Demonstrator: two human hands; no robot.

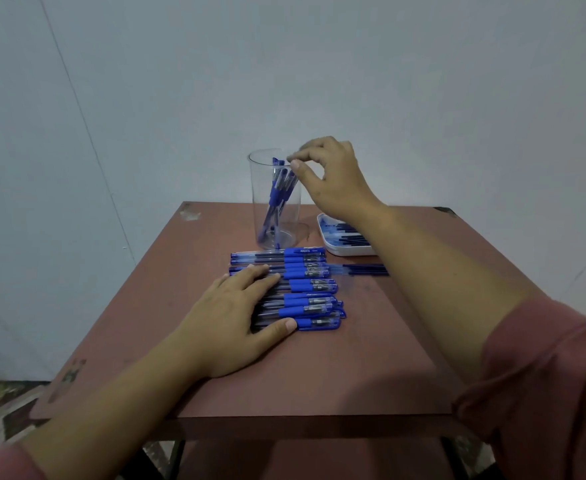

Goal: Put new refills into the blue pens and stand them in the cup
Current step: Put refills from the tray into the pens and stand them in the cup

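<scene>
Done: a few blue pens (275,192) stand in the clear cup (293,221).
Remaining: row of pens (307,289) on bench (319,375).
Left grip (236,317): flat, apart, on the row.
Right grip (333,178): at cup rim; cannot tell.

1 clear cup (277,220), 1 white tray (333,250), 1 table (319,368). Blue pens (310,285) in the row: about 10, overlapping, so not exact. Standing pens (275,192): roughly 4; loose refills (360,269): 2.

The cup (276,209) stands on the table (371,358) just below the fingertips (296,164) of the right hand (333,178), with pens (277,188) inside it. A pen row (310,289) lies under and right of the fingers (260,271) of the left hand (231,320). A tray (333,251) sits right of the cup, with loose refills (360,269) before it.
</scene>
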